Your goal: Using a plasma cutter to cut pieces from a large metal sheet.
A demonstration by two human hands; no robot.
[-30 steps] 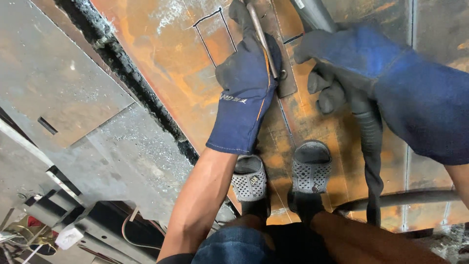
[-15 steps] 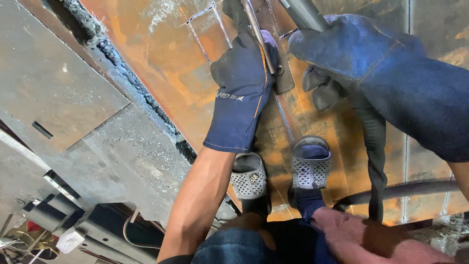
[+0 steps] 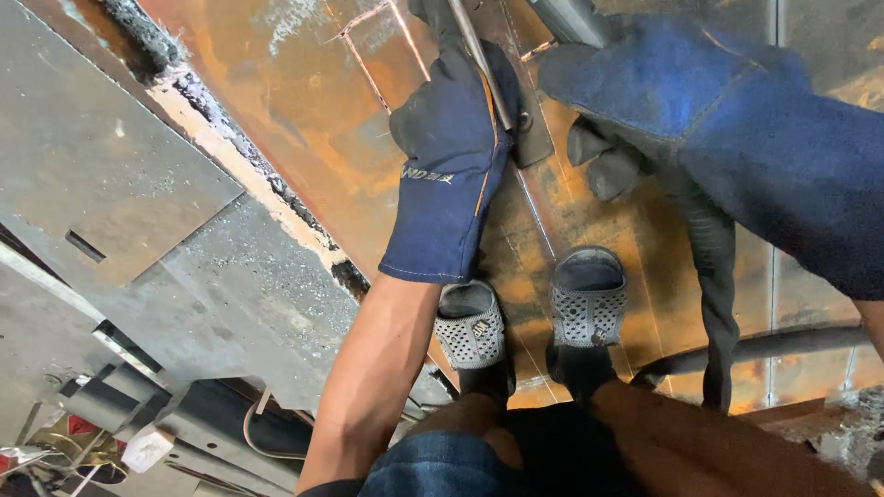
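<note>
Person squatted on a rusty steel plate (image 3: 304, 120), both hands in dark blue gloves. Left hand (image 3: 456, 129) lay flat on the plate, fingers together over a thin metal rod (image 3: 479, 60); the rod ran under the glove and out past the top edge of the view, so it was pressed down on, though how far the fingers wrapped it I couldn't tell. Right hand (image 3: 645, 101) in a heavier gauntlet glove was closed around a grey tube-like tool (image 3: 571, 18) near the top edge; its far end was cut off by the frame. A black ribbed hose (image 3: 714, 276) dropped from under that glove and met a dark cable (image 3: 764, 345) curving across the plate. No containers in view. Two grey perforated shoes (image 3: 529, 317) stood side by side on the plate, just below the left glove, toes pointing towards the hands. Scribed or welded thin lines (image 3: 368, 46) marked a rectangle on the plate just left of the left hand. Plate's left edge (image 3: 249, 166) was ragged, slag-crusted, running diagonally; beyond it sat a lower grey sheet (image 3: 138, 212) with a slot cut in it. Open rusty surface between that edge and the left glove. Steel sections and clutter (image 3: 138, 423) bottom left.
</note>
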